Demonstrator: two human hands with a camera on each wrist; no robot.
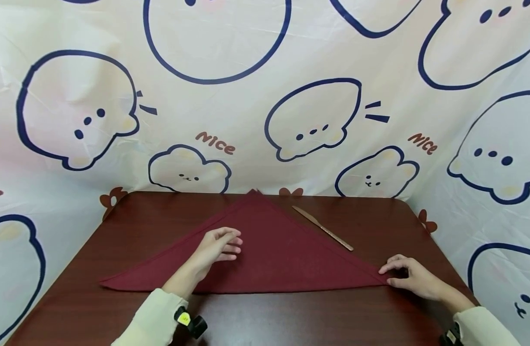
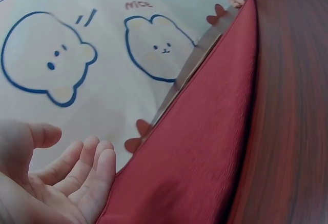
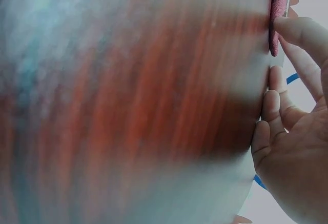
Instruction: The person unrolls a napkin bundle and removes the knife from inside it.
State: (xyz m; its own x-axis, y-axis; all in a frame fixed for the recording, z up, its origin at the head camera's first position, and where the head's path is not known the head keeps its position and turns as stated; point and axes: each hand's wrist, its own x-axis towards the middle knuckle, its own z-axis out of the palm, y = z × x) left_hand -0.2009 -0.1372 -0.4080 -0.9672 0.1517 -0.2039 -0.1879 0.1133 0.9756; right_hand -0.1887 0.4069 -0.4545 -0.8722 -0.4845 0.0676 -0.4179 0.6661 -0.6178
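Note:
A dark red cloth napkin [image 1: 265,259] lies folded into a wide triangle, its peak at the table's far edge and its long fold nearest me. My right hand [image 1: 414,278] is at its right corner, pinching the cloth [image 3: 279,8] between thumb and forefinger; the other fingers rest on the table. Over the left half of the napkin hovers my left hand [image 1: 217,250], fingers apart and loosely bent, holding nothing. In the left wrist view, that hand [image 2: 61,178] shows its palm beside the cloth [image 2: 195,131].
A gold-coloured table knife [image 1: 323,228] lies slanted along the napkin's right edge. The dark brown wooden table [image 1: 265,317] has rounded far corners. A cream cloth backdrop [image 1: 247,110] printed with cartoon figures hangs behind and at both sides.

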